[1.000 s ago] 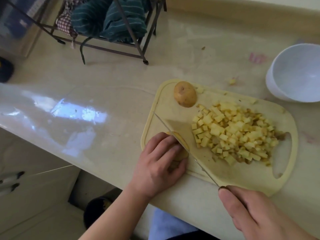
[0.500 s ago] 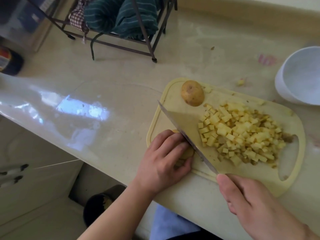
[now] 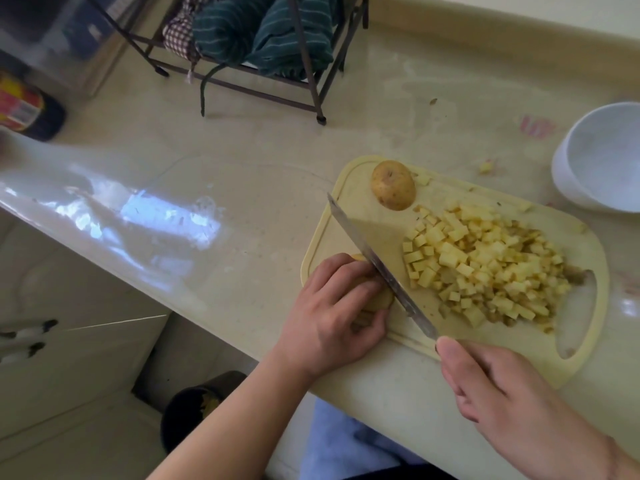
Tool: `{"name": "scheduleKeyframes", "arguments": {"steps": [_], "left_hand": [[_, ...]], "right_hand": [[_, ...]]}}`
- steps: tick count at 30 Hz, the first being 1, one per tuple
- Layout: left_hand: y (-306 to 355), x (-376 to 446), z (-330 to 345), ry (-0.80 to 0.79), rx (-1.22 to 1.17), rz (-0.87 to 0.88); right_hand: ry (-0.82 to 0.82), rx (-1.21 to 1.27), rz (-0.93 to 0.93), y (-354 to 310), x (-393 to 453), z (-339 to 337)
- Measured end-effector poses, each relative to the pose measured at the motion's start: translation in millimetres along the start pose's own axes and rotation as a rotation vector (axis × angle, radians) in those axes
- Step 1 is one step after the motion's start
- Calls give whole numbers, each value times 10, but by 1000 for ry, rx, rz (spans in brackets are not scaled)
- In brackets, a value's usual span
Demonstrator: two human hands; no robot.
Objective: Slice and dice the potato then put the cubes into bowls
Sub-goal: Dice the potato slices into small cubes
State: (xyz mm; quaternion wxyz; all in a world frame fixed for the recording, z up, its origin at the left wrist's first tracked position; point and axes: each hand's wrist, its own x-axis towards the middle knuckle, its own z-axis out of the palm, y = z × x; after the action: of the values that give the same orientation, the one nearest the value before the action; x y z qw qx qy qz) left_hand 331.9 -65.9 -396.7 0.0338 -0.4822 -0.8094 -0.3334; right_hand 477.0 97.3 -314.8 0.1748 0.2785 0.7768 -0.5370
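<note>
Fingers [image 3: 341,278] of left hand [image 3: 332,313] curl over, mostly hiding, potato piece [image 3: 379,299]; right hand [image 3: 512,407] grips knife [image 3: 377,268].

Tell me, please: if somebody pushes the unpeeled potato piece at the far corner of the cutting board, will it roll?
The potato piece looks rounded, so a push would probably rock or roll it. Whether its underside is cut flat is hidden. It sits by the cutting board edge, so it might roll off.

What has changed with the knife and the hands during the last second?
The knife was lifted: its blade lay low beside the potato piece and now slants up, tip raised. The right hand keeps gripping its handle, the left hand keeps holding the piece. The cubes stayed put.
</note>
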Motion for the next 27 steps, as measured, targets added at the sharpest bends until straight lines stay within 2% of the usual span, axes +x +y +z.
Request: {"name": "scheduleKeyframes", "arguments": {"steps": [12,19,27], "left_hand": [[-18,-15,7,23,-17,4],[-10,-7,6,5,-16,-9],[-16,11,-2,6,-25,0]], "right_hand": [[-49,61,53,21,-132,-24],[-13,48,22,123,-199,37],[-8,24,91,109,-224,55]]}}
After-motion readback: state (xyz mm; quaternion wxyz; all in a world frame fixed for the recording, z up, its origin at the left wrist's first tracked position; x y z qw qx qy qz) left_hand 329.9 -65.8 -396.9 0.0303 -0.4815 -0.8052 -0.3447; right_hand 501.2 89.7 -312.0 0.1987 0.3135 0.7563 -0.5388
